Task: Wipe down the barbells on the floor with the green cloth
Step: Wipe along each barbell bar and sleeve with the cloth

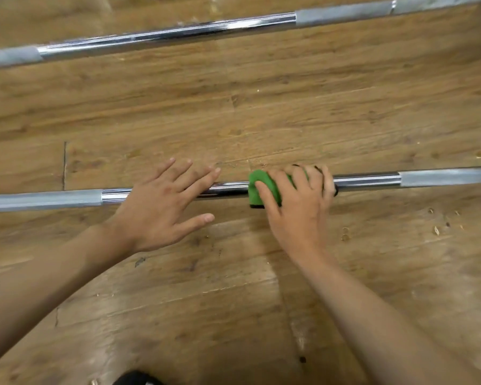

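Two chrome barbells lie across the wooden floor. The near barbell (370, 181) runs left to right through the middle of the view, with grey knurled sections at both ends. My right hand (300, 207) grips the green cloth (261, 187), which is wrapped over the near bar's smooth centre. My left hand (164, 201) lies flat on the same bar just left of the cloth, fingers spread and straight. The far barbell (161, 37) lies untouched near the top of the view.
The wood-plank floor (233, 112) between the two bars is bare. Small chips and debris (436, 230) are scattered to the right, below the near bar. A dark shoe tip (136, 379) shows at the bottom edge.
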Action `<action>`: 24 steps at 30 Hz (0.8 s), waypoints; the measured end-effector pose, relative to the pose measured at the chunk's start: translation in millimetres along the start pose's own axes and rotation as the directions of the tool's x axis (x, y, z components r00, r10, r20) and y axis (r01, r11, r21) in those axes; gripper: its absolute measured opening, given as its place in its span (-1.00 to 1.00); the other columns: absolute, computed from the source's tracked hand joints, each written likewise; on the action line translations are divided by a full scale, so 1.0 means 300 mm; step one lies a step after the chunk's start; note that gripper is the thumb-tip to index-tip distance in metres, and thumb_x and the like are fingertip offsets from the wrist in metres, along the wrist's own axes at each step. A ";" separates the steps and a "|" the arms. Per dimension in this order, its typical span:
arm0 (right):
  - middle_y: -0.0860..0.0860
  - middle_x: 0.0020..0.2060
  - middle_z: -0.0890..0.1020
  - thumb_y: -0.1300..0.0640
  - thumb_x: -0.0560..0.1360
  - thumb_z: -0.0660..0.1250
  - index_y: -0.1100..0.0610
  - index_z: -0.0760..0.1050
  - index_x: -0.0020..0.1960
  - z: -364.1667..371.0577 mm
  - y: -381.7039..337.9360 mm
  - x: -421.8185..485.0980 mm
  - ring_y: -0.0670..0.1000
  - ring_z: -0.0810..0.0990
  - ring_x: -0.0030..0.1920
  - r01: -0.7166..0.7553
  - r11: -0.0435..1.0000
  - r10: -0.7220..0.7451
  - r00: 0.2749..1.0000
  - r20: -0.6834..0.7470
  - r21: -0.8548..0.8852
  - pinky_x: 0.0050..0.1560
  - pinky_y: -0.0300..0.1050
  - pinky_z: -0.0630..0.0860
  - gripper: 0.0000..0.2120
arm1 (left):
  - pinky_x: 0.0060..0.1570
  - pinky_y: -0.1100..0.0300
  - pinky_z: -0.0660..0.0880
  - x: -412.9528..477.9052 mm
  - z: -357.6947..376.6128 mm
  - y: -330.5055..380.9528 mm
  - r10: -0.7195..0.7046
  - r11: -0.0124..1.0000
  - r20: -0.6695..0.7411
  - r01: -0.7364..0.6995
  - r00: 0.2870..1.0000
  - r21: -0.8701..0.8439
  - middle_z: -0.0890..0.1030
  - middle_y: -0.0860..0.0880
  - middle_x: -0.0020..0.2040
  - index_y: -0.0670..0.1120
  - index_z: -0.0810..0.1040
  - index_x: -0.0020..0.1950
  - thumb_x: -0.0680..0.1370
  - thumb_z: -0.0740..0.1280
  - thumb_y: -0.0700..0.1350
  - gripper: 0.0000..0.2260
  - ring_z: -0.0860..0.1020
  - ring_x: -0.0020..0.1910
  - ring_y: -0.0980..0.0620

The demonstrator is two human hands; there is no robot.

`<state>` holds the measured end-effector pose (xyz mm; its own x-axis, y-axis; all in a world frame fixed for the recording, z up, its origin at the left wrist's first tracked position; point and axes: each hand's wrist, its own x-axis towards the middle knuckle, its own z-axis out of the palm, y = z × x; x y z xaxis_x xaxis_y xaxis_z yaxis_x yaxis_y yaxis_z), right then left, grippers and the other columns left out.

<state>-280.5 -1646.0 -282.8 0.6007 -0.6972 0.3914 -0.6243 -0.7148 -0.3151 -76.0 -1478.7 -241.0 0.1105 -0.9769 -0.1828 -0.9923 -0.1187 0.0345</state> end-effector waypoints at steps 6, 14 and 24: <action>0.13 0.10 0.65 -0.03 0.59 0.24 0.16 0.64 0.03 -0.106 0.248 0.011 0.22 0.45 0.36 -0.410 0.906 0.396 0.909 -0.130 -0.106 0.51 0.40 0.15 -0.69 | 0.58 -0.19 0.21 -0.054 0.031 0.035 0.005 0.999 0.003 -0.005 1.000 -0.034 0.41 -0.08 0.58 -0.03 0.20 0.69 0.66 -0.05 0.41 -0.26 0.35 0.57 -0.24; 0.01 0.09 0.66 -0.25 0.63 0.24 0.01 0.67 0.14 -0.059 -0.127 -0.144 0.19 0.54 0.29 0.002 1.000 -0.001 0.997 0.077 -0.013 0.55 0.27 0.16 -0.60 | 0.60 -0.16 0.14 -0.139 0.038 0.089 0.084 0.996 0.022 -0.083 0.996 -0.041 0.25 -0.08 0.67 -0.07 0.15 0.71 0.68 -0.08 0.38 -0.27 0.23 0.64 -0.20; 0.06 0.06 0.66 -0.22 0.54 0.36 0.11 0.69 -0.04 -0.108 -0.115 -0.221 0.23 0.49 0.37 -0.402 0.912 0.396 0.914 -0.092 -0.076 0.55 0.38 0.09 -0.61 | 0.60 -0.15 0.11 -0.233 0.034 0.053 0.276 0.959 0.050 -0.272 0.960 -0.078 0.15 -0.12 0.70 -0.03 0.09 0.72 0.70 -0.03 0.31 -0.33 0.11 0.68 -0.16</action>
<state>-315.0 -1573.4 -269.9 0.2561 -0.9148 0.3125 -0.8492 -0.3673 -0.3794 -100.1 -1410.5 -237.8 -0.1704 -0.9616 -0.2150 -0.9776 0.1376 0.1596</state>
